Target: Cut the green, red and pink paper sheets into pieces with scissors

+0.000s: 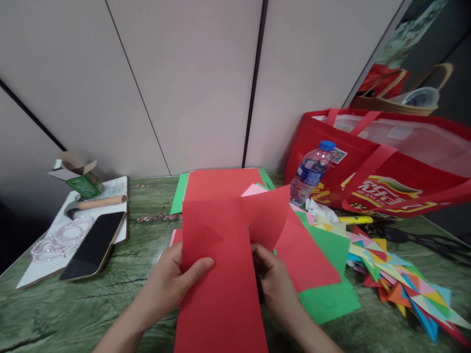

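My left hand (170, 280) grips the left edge of a red paper sheet (221, 274), thumb lying on top of it. My right hand (273, 280) is closed at the sheet's right edge around something dark, which looks like a scissors handle; a thin blade-like line rises into the paper near the middle. The part of the red sheet right of that line curls upward. Under it lie more red sheets (221, 184) and green paper (331, 274) on the green marbled table (73, 318).
A red tote bag (386, 166) stands at the back right with a water bottle (311, 171) leaning on it. Several coloured paper triangles (397, 279) and black scissors (423, 240) lie at right. At left are a phone (93, 245), bead bracelets (61, 238), a hammer (97, 203) and a small green box (79, 179).
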`<state>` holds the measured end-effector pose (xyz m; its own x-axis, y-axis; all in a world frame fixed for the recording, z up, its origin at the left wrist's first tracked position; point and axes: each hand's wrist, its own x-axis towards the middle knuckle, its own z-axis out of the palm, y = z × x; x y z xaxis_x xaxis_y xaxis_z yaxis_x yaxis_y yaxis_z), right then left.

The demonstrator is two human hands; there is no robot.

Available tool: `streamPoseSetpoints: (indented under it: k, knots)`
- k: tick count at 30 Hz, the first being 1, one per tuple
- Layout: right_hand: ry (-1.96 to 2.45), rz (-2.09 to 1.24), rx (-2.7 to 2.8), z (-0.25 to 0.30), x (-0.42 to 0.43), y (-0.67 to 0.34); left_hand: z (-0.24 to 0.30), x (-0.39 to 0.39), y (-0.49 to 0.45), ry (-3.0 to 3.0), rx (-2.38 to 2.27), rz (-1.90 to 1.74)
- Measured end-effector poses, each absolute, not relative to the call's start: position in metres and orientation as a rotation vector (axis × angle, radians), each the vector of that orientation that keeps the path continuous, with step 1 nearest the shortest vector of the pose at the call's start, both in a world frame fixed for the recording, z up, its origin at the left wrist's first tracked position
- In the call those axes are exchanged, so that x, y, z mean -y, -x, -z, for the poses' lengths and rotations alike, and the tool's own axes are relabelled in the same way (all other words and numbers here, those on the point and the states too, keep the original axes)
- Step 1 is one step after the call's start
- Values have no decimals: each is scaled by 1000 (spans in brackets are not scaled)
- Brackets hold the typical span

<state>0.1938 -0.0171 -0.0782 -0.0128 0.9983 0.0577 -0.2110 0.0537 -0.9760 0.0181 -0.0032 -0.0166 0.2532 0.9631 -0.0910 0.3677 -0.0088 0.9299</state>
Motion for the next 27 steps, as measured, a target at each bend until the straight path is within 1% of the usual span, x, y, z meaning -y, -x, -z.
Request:
streamPoseSetpoints:
  k: [10, 27]
  knots:
    - [1051, -1228, 1096, 69, 21, -195, 15, 5, -18, -1581, -1267, -754]
    - [1009, -1238, 1093, 72, 18, -195, 14, 6, -20, -1549, -1261, -758]
